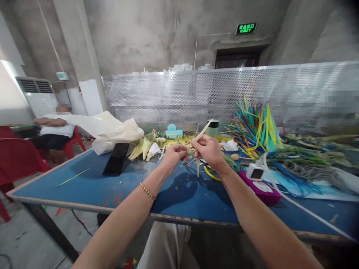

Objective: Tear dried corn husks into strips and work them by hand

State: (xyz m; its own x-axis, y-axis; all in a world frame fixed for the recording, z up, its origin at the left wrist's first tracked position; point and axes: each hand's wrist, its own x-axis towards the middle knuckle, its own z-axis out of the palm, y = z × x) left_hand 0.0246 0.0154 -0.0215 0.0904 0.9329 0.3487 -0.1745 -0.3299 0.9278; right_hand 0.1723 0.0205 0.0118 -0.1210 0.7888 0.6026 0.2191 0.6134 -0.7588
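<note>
Both my hands are raised over the blue table, close together. My left hand is closed, pinching pale dried leaf strips from the left. My right hand is closed on the same strips; one strip sticks up towards the back and another hangs down below my fingers. A beaded bracelet sits on my left wrist.
A black phone lies left of my hands, with corn husks and a white plastic bag behind it. A bundle of coloured strips, a magenta box with a white cable and a teal bottle lie around. A person sits on red chairs at far left.
</note>
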